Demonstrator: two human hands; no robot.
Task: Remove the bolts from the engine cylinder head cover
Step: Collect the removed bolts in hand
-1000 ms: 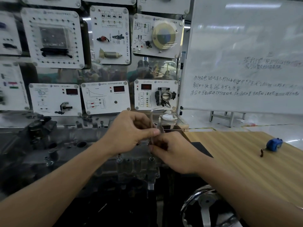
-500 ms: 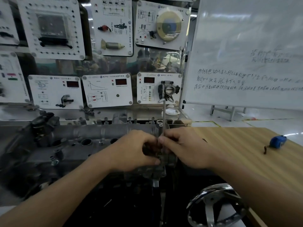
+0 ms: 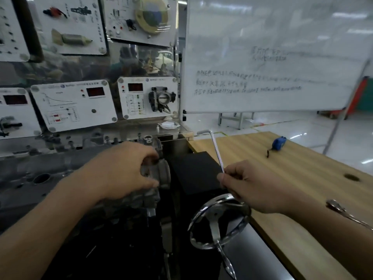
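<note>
While right hand (image 3: 260, 186) pinches hex key (image 3: 217, 151) clear of cylinder head cover (image 3: 80, 164), left hand (image 3: 125, 168) fingers curl at cover's end (bolt unseen): could drop.

Two bare forearms, no sleeves, both hands (image 3: 129, 170) ungloved, ringless

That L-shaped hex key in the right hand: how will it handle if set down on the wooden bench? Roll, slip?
The hex key looks like thin bare metal, so probably stiff and light. Its bent short arm should stop it rolling on the wooden bench. The right hand pinches only its lower end, and the smooth shank may twist or slip in the fingers under load.
</note>
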